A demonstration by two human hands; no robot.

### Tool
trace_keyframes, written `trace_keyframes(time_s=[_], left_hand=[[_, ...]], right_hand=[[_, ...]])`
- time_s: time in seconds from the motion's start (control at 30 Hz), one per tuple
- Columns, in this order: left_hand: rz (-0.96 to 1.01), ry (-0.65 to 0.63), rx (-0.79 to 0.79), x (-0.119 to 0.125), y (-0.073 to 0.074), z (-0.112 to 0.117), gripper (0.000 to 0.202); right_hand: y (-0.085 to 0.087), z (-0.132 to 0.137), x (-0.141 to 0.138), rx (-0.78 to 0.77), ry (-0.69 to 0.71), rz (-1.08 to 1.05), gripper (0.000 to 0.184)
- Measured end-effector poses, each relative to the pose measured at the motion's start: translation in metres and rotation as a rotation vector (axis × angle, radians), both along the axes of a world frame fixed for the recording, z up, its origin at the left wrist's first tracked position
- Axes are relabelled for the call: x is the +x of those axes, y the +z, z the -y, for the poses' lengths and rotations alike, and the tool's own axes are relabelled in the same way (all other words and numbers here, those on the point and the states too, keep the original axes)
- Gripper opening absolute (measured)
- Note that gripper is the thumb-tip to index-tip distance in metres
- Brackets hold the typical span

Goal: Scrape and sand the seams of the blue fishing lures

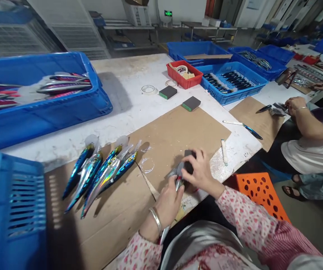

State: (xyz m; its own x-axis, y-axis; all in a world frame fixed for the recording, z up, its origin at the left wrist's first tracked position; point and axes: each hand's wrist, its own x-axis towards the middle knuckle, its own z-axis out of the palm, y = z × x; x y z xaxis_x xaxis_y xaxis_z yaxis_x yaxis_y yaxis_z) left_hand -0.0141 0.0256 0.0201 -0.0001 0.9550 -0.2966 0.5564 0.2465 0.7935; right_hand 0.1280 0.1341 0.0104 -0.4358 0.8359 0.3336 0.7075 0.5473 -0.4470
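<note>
My left hand (167, 204) is closed around a fishing lure (180, 182) whose pale end shows below my wrist. My right hand (201, 170) grips a dark sanding block (189, 167) against the clear lip end of that lure. Both hands are over the near edge of a brown cardboard sheet (178, 131). Left of them, several shiny blue and silver fishing lures (102, 176) with clear lips lie side by side on cardboard. Two more black sanding blocks with green sides, one (191, 104) on the sheet's far edge and another (168, 92) behind it, lie farther off.
A blue crate (99, 95) of pink and silver lures stands at left, with a slatted blue basket (26, 198) nearer me. Tape rolls (149, 89), a red bin (188, 82) and a blue basket of dark lures (234, 98) sit behind. A co-worker's hands (295, 105) work at right.
</note>
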Motion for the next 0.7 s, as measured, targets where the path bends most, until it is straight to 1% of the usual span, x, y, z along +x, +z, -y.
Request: trace_keyframes(time_s=[0.07, 0.2, 0.23, 0.33, 0.37, 0.5, 0.63, 0.7], left_hand=[[-0.004, -0.022, -0.019, -0.0002, 0.0013, -0.0002, 0.047], [-0.022, -0.021, -0.039, 0.0002, 0.0024, -0.0001, 0.045], [-0.024, -0.027, -0.039, 0.0004, 0.0026, -0.0002, 0.045], [-0.028, -0.036, -0.036, 0.0012, 0.003, -0.0007, 0.045], [-0.031, -0.033, -0.041, 0.0014, 0.0031, -0.0009, 0.045], [-0.04, -0.028, -0.056, 0.0017, 0.0035, -0.0014, 0.045], [-0.032, -0.035, -0.034, 0.0021, 0.0038, -0.0013, 0.044], [-0.023, -0.024, -0.031, 0.0024, 0.0037, -0.001, 0.044]], right_hand=[[0.002, 0.0004, 0.0003, -0.003, 0.037, 0.009, 0.024], [0.0057, -0.0018, 0.0, 0.05, -0.037, 0.069, 0.024], [0.0062, -0.0014, 0.0003, 0.059, -0.034, 0.077, 0.025], [0.0066, 0.0, 0.0015, 0.037, 0.05, 0.086, 0.026], [0.0067, -0.0001, 0.0017, 0.03, 0.059, 0.09, 0.026], [0.0069, 0.0009, 0.0012, 0.071, -0.02, 0.107, 0.024], [0.0069, 0.0047, 0.0013, 0.056, 0.069, 0.091, 0.026], [0.0074, 0.0027, 0.0017, 0.058, 0.048, 0.081, 0.024]])
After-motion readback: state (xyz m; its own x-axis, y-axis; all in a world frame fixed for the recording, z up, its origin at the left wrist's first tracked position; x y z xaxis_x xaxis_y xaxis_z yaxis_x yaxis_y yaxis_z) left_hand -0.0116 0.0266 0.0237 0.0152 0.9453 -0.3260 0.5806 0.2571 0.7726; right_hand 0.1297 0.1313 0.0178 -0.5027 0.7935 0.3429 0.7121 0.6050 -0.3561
